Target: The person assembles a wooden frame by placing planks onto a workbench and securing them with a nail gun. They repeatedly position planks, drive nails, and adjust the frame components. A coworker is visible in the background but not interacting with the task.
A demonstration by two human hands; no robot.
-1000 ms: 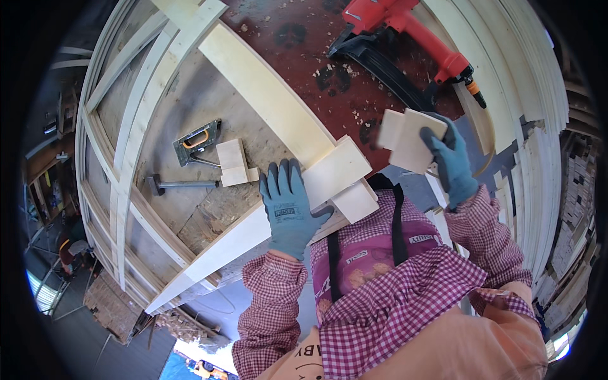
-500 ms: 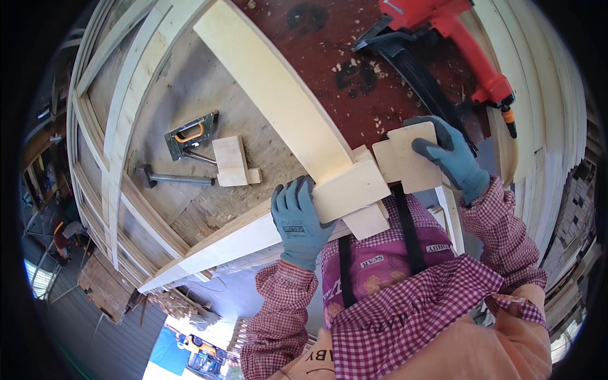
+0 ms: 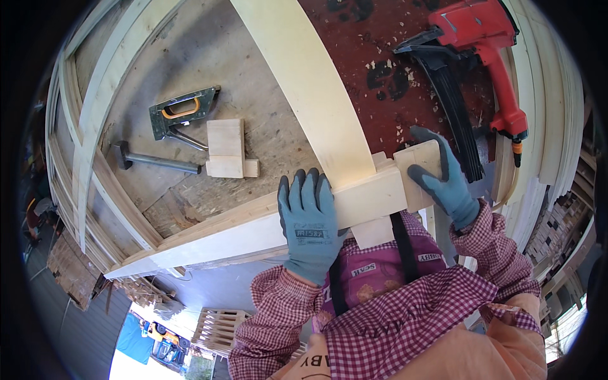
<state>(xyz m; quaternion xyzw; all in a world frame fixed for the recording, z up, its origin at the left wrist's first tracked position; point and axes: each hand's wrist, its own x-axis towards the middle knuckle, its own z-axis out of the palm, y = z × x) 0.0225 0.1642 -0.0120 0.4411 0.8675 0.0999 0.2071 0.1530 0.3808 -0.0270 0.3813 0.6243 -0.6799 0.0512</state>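
My left hand, in a blue-grey coated glove, bends over the edge of a wooden frame rail, fingers on top. Its thumb lies at the end of a short pale board set across the joint. A long wide plank runs away from this joint. In my right hand, gloved alike, is a flat wooden block, pinched between thumb and fingers. This block is right beside the short board's right end; whether they touch, I cannot tell. Another wood piece sticks out below the short board.
A red nail gun with a black magazine lies at the upper right, its hose fitting toward me. On the worktop at left are a hand stapler, a hammer and stacked wood blocks. Curved wooden strips flank the far left.
The view has shifted, so the tools sit differently in it. My right hand's block has turned and come against or behind the short board's end. My left hand's fingers have straightened over the rail.
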